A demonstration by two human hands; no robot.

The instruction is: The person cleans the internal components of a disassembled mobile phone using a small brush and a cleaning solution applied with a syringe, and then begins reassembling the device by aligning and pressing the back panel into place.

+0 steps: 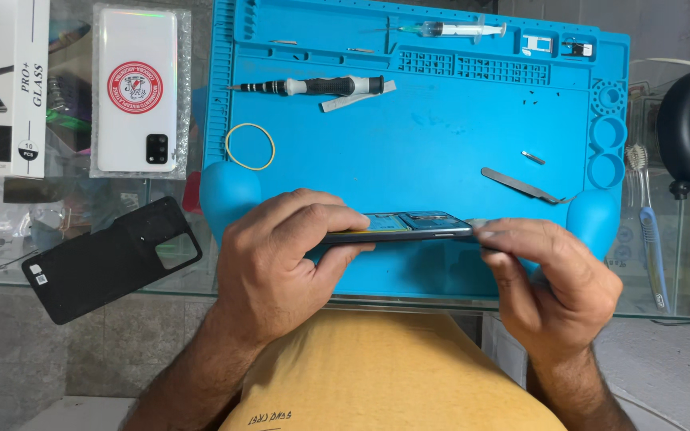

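Two hands on one opened phone (409, 226) — held edge-on above blue repair mat (441, 128). Left hand (281, 255) clamped round its end; right hand (549, 275) pinches opposite edge. Advice: keep grip firm, pressure even — no twisting.

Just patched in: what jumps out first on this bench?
The bright blue work mat fills the middle, and over its near edge the left hand and right hand hold an opened phone edge-on. A black back cover lies left of the mat on the glass.
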